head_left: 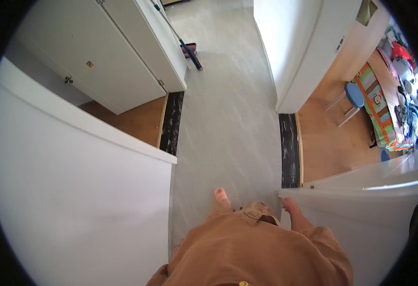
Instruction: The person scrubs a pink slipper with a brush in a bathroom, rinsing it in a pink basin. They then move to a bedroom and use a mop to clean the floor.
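My right hand (289,204) hangs at my right side, beside the corner of a white wall (341,209) by the right doorway. Its fingers look bent, but too small to tell what they do; I see no object in it. Only a sliver of my left hand (178,246) shows past the brown shirt (237,246), near the left wall (87,186). The rest of that hand is hidden. One bare foot or slipper front (222,195) stands forward on the grey tiled floor (230,125).
A white door (98,60) stands ajar on the left, past a black marble threshold (172,121). Further ahead, a long-handled mop (187,48) leans by a red-and-blue mop head or bucket (191,49). Through the right doorway are a blue stool (354,95) and a bed (377,103) with clothes.
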{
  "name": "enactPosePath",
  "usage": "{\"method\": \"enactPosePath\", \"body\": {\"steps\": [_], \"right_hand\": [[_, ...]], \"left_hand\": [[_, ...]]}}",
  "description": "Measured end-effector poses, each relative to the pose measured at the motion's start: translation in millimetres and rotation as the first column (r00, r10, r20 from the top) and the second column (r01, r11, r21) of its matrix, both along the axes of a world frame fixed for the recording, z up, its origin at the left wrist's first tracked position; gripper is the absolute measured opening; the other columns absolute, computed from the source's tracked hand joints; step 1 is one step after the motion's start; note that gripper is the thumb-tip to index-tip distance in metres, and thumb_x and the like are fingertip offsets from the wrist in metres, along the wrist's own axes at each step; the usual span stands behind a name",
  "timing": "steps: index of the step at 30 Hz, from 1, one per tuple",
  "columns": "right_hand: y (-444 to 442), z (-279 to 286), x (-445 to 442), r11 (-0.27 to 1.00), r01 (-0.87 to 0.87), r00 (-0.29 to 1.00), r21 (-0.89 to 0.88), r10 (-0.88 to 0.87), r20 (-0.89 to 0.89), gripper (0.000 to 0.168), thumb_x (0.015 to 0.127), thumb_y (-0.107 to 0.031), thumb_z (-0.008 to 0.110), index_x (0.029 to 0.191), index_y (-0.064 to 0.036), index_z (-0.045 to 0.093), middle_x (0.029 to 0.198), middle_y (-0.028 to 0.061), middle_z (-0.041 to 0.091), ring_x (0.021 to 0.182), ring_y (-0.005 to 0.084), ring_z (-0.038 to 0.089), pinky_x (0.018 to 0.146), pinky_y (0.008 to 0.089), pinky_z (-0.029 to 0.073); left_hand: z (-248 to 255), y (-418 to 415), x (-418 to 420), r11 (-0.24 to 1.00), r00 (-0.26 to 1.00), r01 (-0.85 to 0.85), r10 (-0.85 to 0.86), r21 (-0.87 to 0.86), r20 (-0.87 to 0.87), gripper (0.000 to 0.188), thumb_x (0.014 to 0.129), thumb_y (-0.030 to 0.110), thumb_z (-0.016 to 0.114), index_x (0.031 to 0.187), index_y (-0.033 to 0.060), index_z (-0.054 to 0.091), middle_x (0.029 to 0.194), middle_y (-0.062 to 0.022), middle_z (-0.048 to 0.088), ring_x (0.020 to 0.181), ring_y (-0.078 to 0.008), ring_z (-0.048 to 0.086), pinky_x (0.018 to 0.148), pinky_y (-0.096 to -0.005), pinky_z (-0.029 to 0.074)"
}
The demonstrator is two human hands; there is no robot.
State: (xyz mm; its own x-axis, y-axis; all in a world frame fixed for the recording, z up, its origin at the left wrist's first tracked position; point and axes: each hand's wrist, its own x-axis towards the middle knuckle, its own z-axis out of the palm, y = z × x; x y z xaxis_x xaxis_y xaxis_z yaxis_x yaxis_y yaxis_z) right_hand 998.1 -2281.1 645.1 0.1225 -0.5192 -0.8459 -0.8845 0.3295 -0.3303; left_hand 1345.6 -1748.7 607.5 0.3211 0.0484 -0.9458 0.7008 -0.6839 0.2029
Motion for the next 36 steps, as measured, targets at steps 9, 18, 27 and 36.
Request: {"method": "enactPosePath", "body": {"steps": [9, 18, 27, 36], "right_hand": [[-66.4, -18.2, 107.4, 0.908, 0.404, 0.909, 0.111, -0.412, 0.063, 0.025, 0.083, -0.023, 0.047, 0.099, -0.005, 0.052, 0.079, 0.0072, 0.055, 0.065, 0.0179, 0.052, 0.054, 0.0320, 0.043], [-263.1, -71.9, 221.5, 0.966, 0.233, 0.970, 0.109, -0.239, 0.039, 0.021, 0.079, -0.021, 0.046, 0.085, -0.003, 0.054, 0.063, 0.0087, 0.056, 0.050, 0.0190, 0.052, 0.042, 0.0333, 0.042], [-461.0, -7.7, 426.8, 0.900, 0.421, 0.858, -0.113, -0.355, 0.372, 0.024, 0.081, -0.022, 0.048, 0.100, -0.008, 0.052, 0.076, 0.0020, 0.054, 0.063, 0.0126, 0.052, 0.051, 0.0263, 0.041], [-420.0, -8.7, 547.1, 0.823, 0.561, 0.814, 0.096, -0.569, 0.116, 0.025, 0.080, -0.025, 0.048, 0.099, -0.010, 0.054, 0.081, 0.0028, 0.055, 0.068, 0.0147, 0.054, 0.057, 0.0300, 0.043]], "left_hand": [[113.4, -413.9, 319.6, 0.855, 0.810, 0.421, -0.205, -0.302, 0.550, 0.041, 0.080, 0.023, 0.054, 0.118, 0.0099, 0.044, 0.086, -0.0068, 0.059, 0.067, -0.0129, 0.056, 0.053, -0.0270, 0.044], [188.4, -613.4, 426.7, 0.745, 0.832, 0.448, -0.145, -0.495, 0.536, 0.053, 0.083, 0.020, 0.055, 0.127, 0.0081, 0.029, 0.101, -0.0082, 0.056, 0.077, -0.0129, 0.057, 0.060, -0.0241, 0.046], [274.5, -771.9, 610.8, 0.709, 0.744, 0.453, 0.034, -0.540, 0.668, 0.064, 0.084, 0.032, 0.053, 0.132, 0.0062, 0.019, 0.109, -0.0069, 0.051, 0.085, -0.0120, 0.052, 0.070, -0.0247, 0.043], [314.7, -1002.0, 809.6, 0.613, 0.680, 0.618, -0.101, -0.492, 0.727, 0.076, 0.084, 0.034, 0.054, 0.135, 0.0043, 0.006, 0.120, -0.0133, 0.041, 0.101, -0.0220, 0.048, 0.080, -0.0327, 0.040]]}}
